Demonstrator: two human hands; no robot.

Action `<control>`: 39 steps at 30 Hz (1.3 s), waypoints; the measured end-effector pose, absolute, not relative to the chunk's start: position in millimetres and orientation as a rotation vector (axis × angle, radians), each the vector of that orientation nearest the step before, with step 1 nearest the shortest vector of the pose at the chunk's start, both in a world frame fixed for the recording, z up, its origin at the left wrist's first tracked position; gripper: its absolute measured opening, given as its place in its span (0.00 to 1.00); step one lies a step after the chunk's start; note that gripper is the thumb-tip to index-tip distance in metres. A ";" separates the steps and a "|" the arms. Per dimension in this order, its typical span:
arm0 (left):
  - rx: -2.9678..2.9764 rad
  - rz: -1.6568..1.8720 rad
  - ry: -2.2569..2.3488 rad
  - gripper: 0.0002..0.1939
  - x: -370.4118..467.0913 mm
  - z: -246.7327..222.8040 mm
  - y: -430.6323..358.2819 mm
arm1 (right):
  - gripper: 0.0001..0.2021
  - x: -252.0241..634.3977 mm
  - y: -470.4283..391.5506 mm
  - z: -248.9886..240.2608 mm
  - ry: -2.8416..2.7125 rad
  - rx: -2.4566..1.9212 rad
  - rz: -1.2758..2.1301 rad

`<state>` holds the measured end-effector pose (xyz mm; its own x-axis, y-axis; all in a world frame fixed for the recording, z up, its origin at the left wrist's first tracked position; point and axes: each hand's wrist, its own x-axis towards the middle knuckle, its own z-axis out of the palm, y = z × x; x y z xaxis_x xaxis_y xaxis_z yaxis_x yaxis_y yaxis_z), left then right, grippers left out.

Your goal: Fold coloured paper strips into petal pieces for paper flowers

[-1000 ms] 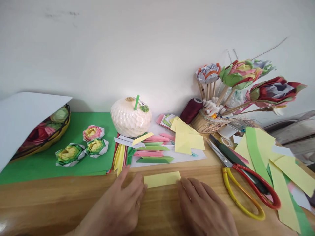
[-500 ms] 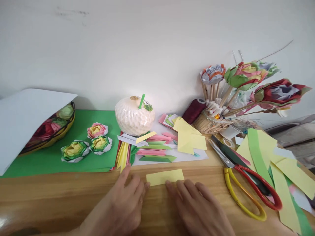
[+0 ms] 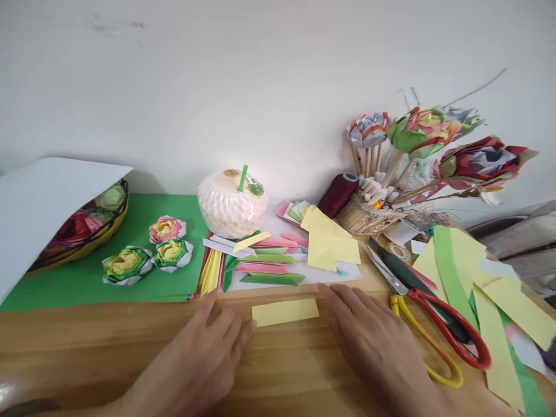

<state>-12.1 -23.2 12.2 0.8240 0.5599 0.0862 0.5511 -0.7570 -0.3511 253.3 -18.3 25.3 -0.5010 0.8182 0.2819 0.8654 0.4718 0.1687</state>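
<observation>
A yellow paper strip (image 3: 285, 312) lies flat on the wooden table, with a faint crease near its middle. My left hand (image 3: 204, 347) rests at its left, thumb at the strip's lower left corner and fingers apart. On the other side, my right hand (image 3: 369, 336) is spread over the table just beyond the strip's right end, holding nothing. Behind the strip, folded pink and green paper pieces (image 3: 271, 268) lie on white paper, beside yellow folded pieces (image 3: 211, 271).
Scissors (image 3: 428, 301) and paper scraps (image 3: 495, 330) lie at the right. Paper flowers (image 3: 423, 133) stand in a woven holder. A white round ornament (image 3: 232, 205) is at the back centre. Three paper flowers (image 3: 167, 230) sit on green paper, near a basket (image 3: 108, 231).
My right hand has moved right and away from me, off the strip's lower edge. My left hand stays by the left end. The whole view has shifted slightly.
</observation>
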 end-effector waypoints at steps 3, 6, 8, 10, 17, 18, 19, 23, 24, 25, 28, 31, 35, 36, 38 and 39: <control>-2.645 0.081 -0.863 0.19 -12.0 15.7 -24.1 | 0.15 252.4 -10.3 21.5 -2.584 -1.453 -0.225; -2.637 0.054 -0.882 0.18 -11.7 15.2 -25.8 | 0.09 249.3 -8.7 18.6 -2.545 -1.421 -0.008; -2.643 -0.028 -0.879 0.17 -10.4 14.3 -26.1 | 0.04 246.8 -10.3 18.9 -2.500 -1.398 0.065; -2.652 -0.139 -0.884 0.17 -7.2 15.1 -25.2 | 0.07 244.0 -12.7 20.4 -2.446 -1.365 0.088; -2.884 -0.393 -0.800 0.25 9.3 23.5 -18.5 | 0.11 232.0 -23.2 19.3 -2.342 -1.205 0.139; -2.934 -0.393 -0.805 0.26 10.5 22.3 -17.9 | 0.11 230.3 -25.0 19.1 -2.352 -1.177 0.182; -2.984 -0.404 -0.809 0.25 11.3 20.5 -17.3 | 0.09 228.7 -26.8 19.3 -2.368 -1.154 0.247; -3.159 -0.517 -0.913 0.15 12.4 14.1 -13.2 | 0.06 224.5 -30.9 24.7 -2.422 -1.131 0.514; -3.187 -0.557 -0.968 0.14 12.6 13.8 -12.1 | 0.09 223.9 -31.3 26.4 -2.437 -1.132 0.551; -3.217 -0.591 -1.014 0.13 12.8 14.1 -11.1 | 0.12 223.5 -31.6 27.7 -2.455 -1.123 0.570; -3.276 -0.648 -1.088 0.09 14.2 16.8 -9.5 | 0.13 222.5 -32.6 29.8 -2.557 -0.971 0.506; -3.244 -0.749 -1.009 0.13 15.8 17.5 -9.3 | 0.11 221.4 -34.2 29.1 -2.657 -0.733 0.259; -3.092 -0.994 -0.777 0.20 16.3 11.1 -7.4 | 0.12 221.4 -35.3 27.3 -2.641 -0.688 -0.049; -3.071 -0.984 -0.801 0.19 16.0 8.8 -6.4 | 0.12 221.8 -35.0 26.5 -2.640 -0.734 -0.057; -3.059 -0.863 -0.908 0.16 15.1 4.4 -4.3 | 0.15 223.0 -34.0 23.9 -2.630 -0.843 0.002; -3.047 -0.783 -0.951 0.14 14.7 2.6 -3.3 | 0.16 223.5 -33.4 21.8 -2.622 -0.893 0.052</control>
<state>14.7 -3.3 2.6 0.7203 0.5683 0.3977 0.4995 -0.8228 0.2711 223.5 -33.4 21.8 -0.7310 0.5962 0.3319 0.5825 0.7986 -0.1517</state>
